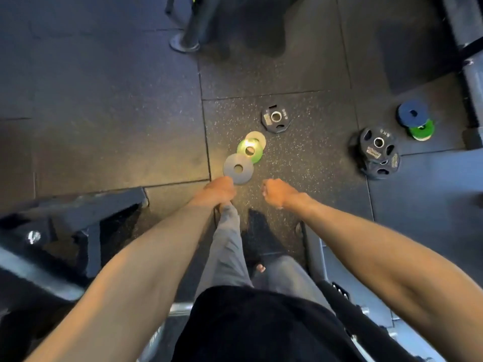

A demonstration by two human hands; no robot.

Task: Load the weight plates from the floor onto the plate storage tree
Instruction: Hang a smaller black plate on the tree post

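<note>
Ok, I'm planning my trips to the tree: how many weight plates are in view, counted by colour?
Grey plates: 2
Green plates: 2
Black plates: 3
Blue plates: 1
Total: 8

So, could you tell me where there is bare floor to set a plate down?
Bare: the dark tiles left of the grey plate, green plate and pale plate; the speckled strip between the lone black grip plate and the black plate stack. Crowded: those three overlapping by the left hand, and the blue plate on a second green plate.
</note>
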